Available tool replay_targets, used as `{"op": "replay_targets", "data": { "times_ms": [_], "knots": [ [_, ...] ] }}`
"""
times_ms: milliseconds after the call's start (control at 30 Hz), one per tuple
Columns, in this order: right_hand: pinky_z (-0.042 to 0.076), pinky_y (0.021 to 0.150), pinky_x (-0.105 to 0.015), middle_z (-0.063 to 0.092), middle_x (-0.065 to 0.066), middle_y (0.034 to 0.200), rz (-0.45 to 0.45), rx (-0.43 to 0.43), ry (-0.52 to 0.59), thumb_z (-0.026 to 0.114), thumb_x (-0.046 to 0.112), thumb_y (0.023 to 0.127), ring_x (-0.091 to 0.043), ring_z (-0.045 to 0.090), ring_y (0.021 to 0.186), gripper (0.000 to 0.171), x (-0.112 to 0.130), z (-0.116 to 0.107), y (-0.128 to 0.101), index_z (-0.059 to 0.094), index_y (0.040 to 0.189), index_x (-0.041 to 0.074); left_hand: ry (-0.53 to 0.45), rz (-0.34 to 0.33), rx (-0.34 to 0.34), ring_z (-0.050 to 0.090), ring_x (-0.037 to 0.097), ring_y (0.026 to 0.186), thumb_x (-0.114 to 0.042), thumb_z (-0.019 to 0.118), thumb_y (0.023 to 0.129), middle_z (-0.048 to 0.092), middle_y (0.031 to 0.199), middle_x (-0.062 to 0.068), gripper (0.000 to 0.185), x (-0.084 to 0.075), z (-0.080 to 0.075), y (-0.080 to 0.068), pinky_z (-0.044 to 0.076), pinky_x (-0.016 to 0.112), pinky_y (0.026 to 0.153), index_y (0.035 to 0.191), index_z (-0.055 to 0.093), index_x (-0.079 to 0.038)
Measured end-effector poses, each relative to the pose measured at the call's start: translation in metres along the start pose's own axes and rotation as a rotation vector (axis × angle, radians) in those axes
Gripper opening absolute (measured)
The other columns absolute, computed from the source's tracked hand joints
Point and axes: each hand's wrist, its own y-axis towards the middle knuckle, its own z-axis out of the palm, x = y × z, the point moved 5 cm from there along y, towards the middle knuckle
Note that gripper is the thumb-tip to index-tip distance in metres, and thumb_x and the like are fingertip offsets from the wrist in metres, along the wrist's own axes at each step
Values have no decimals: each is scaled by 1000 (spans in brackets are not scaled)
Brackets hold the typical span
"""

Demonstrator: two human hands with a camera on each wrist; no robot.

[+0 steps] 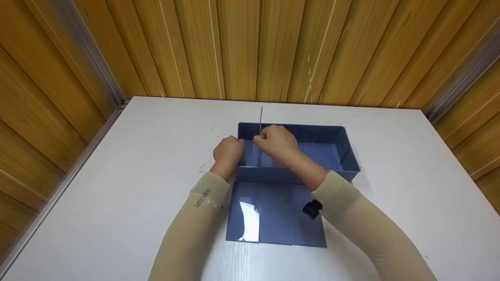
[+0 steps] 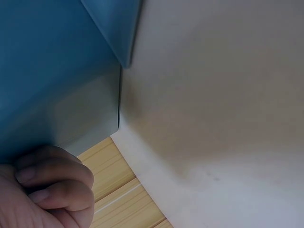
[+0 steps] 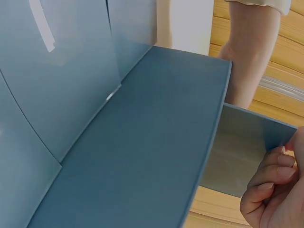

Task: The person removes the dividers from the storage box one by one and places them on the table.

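A blue rectangular plastic bin (image 1: 269, 175) stands on the white table with its open top up. At its left end my left hand (image 1: 228, 150) grips the wall near the rim; curled fingers (image 2: 66, 183) show in the left wrist view. Over the bin's left part, my right hand (image 1: 278, 141) pinches a thin blue divider panel (image 1: 261, 117). That panel stands upright across the bin, its top above the rim. In the right wrist view the panel (image 3: 235, 152) shows beyond the bin's wall (image 3: 137, 128). The panel's lower edge is hard to make out.
Several flat blue panels (image 1: 275, 216) lie side by side in front of the bin, one reflecting bright light. White tabletop (image 1: 164, 164) extends around them. Wood-patterned walls (image 1: 238, 50) border the table at the back and sides. A small black device (image 1: 312, 209) sits at my right sleeve.
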Motion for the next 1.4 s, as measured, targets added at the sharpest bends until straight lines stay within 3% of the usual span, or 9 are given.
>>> {"op": "replay_targets", "data": {
  "times_ms": [133,367,533,800,1033,1400],
  "knots": [
    [18,51,-25,30,8,51,-10,-19,37,53,16,90,-9,23,51,41,1,-8,0,35,54,19,1,-2,-9,64,23,78,-33,42,106,78,104,15,46,1,-1,0,60,43,79,105,75,-1],
    [21,52,-25,31,9,51,-89,-84,148,52,12,89,-9,27,51,39,3,-29,-7,35,54,20,5,-1,-15,58,22,72,-33,42,106,77,96,15,46,3,-3,1,53,38,68,100,75,-1],
    [22,53,-23,29,10,52,-123,-131,227,52,8,89,-8,27,53,38,-7,-41,-19,35,56,18,-18,-15,-22,58,23,75,-34,43,105,77,101,15,46,2,-2,3,55,41,74,101,75,-2],
    [25,53,-21,33,10,53,-113,-119,309,54,5,95,-3,29,52,41,-42,-52,-53,37,58,15,6,6,-16,59,23,77,-34,42,105,77,103,15,46,-1,0,3,58,45,80,102,75,-2],
    [24,52,-19,33,8,53,-111,-183,359,57,1,95,-1,30,52,40,-62,-69,-86,39,59,0,40,25,-17,57,20,71,-34,39,109,77,97,15,49,1,-3,1,59,40,74,103,74,-1],
    [21,48,-19,29,10,53,-68,-272,300,57,-2,95,1,27,52,41,-85,-80,-142,41,58,5,28,44,-20,57,20,71,-34,40,108,77,97,15,47,2,-2,3,56,39,71,98,74,-2]
  ]
}}
